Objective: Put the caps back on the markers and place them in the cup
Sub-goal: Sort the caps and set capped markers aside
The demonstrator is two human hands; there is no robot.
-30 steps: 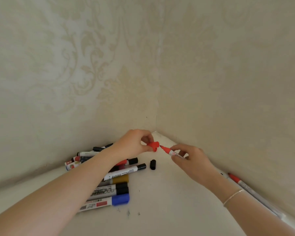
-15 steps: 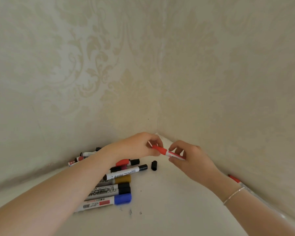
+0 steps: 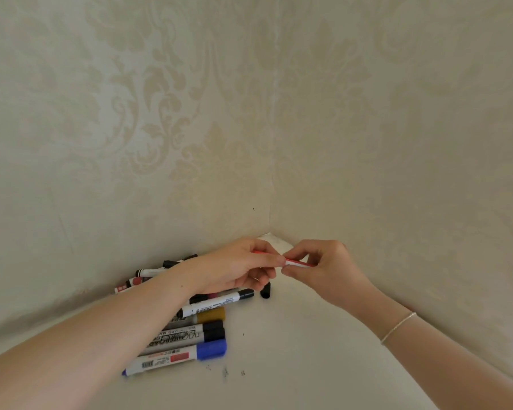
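Fingers of both hands pinch the slim red-capped white marker (image 3: 290, 262), its axis running left-right. Left hand (image 3: 237, 270) grips the cap end, right hand (image 3: 323, 267) the barrel.

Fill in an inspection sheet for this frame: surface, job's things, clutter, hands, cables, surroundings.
Surface: pale tabletop set into a corner, with a few small dark specks near the front.
Job's things: red marker held off the table between both hands; pile of markers lying at left, one with a blue cap; loose black cap beside the pile. No cup in view.
Clutter: nothing seen.
Hands: left hand grips the marker's red end; right hand pinches its white barrel.
Cables: nothing seen.
Surroundings: patterned cream wallpaper on both walls; bracelet on the right wrist.
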